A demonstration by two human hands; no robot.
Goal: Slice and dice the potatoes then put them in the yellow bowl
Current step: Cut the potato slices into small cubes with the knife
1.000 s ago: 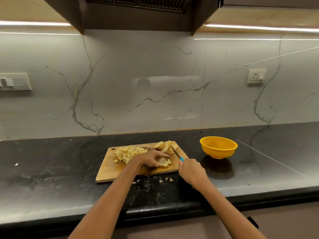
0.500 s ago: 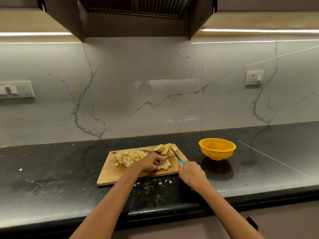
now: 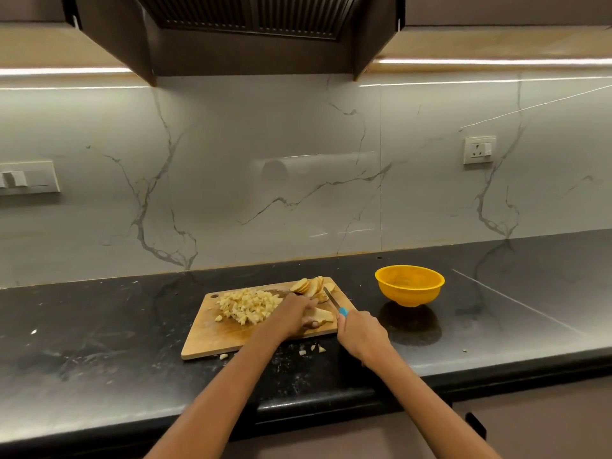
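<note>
A wooden cutting board (image 3: pixel 212 339) lies on the black counter. A heap of diced potato (image 3: pixel 246 304) covers its back left part. Several potato slices (image 3: pixel 308 286) lean together at its back right corner. My left hand (image 3: pixel 293 314) holds down a stack of slices (image 3: pixel 323 315) near the board's right edge, fingers curled over them. My right hand (image 3: pixel 361 332) grips a knife (image 3: pixel 332 299) by its blue handle, the blade pointing away over the board beside the stack. The yellow bowl (image 3: pixel 409 289) stands to the right of the board and looks to hold nothing.
A few potato bits (image 3: pixel 311 349) lie on the counter (image 3: pixel 99 342) in front of the board. The counter's front edge runs just below my forearms. A marble wall with a socket (image 3: pixel 479 150) stands behind.
My left hand has curled in tighter over the slice stack and shifted slightly left. My right hand with the knife has stayed beside it. The view has tilted up a little.
</note>
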